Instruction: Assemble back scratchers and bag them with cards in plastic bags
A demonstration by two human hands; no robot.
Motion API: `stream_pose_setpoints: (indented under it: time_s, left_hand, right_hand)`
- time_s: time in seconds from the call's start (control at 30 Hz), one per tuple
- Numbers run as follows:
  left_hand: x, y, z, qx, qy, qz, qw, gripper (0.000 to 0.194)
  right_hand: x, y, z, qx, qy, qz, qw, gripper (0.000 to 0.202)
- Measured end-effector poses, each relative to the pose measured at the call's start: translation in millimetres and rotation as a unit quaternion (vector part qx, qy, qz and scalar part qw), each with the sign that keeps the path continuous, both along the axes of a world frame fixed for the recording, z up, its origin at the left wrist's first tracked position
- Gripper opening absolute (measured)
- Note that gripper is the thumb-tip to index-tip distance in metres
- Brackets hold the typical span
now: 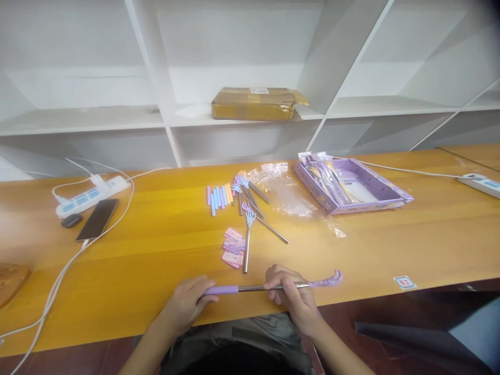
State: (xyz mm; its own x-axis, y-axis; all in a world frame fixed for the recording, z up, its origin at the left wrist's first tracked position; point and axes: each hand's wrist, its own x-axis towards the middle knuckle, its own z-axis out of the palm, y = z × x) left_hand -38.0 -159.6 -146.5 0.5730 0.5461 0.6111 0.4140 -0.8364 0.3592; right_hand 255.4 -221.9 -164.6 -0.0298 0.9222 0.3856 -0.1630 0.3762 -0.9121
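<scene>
Just above the near edge of the table (148,260), a back scratcher (252,288) is held level in front of the person's lap: the left hand (192,301) is wrapped round the left part of its purple sleeve (226,289), while the right hand (292,294) pinches the metal rod (246,288) between thumb and fingers, close to the purple claw (326,282). Whether the rod rests on the wood I cannot tell. An uneven pull between the hands could, I judge, seat the sleeve crooked or drag it loose, and a twist so near the claw might strain the joint there; a slip of the smooth rod could let the claw end drop. The long axis runs left to right, roughly along the table's near edge, the claw pointing to the person's right and its tip curling away from the body. Beyond the hands, small cards (233,245) lie overlapping just beside a loose scratcher (247,250) with its blue claw facing away, so a careless forward sweep could scatter both. Farther off, more scratchers (273,229) lie crossed in a loose heap, where snagging seems likely if one is tugged. Short coloured sleeves (213,203) lie to their left, and clear plastic bags (289,192) and a purple box (367,205) to their right.
</scene>
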Motion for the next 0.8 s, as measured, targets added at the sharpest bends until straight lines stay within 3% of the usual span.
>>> stream_pose_setpoints:
  time_s: [0.2,0.33,0.47,0.57,0.63,0.8]
  left_hand:
    - [0.7,4.0,-2.8,-0.007,-0.012,0.034,0.999,0.035]
    - [-1.5,5.5,-2.4,-0.078,0.004,0.06,0.995,0.041]
    - [-5.6,5.7,2.4,-0.238,0.035,0.071,0.968,0.041]
    - [-8.2,6.4,5.3,-0.311,0.038,0.084,0.946,0.033]
    - [-10.2,7.1,6.4,-0.336,0.041,0.092,0.936,0.026]
    - [-14.5,9.0,6.4,-0.341,0.055,0.142,0.928,0.016]
  right_hand:
    - [2.1,19.0,-1.5,-0.165,0.095,0.055,0.98,0.047]
    - [29.0,31.6,0.7,-0.164,0.134,-0.078,0.974,0.044]
    - [49.3,31.5,2.8,-0.14,0.037,-0.152,0.978,0.033]
    - [53.7,28.2,5.0,-0.117,-0.043,-0.185,0.975,0.038]
    - [54.9,25.8,4.8,-0.116,-0.078,-0.181,0.974,0.035]
    - [53.7,19.9,0.9,-0.169,-0.128,-0.108,0.971,0.052]
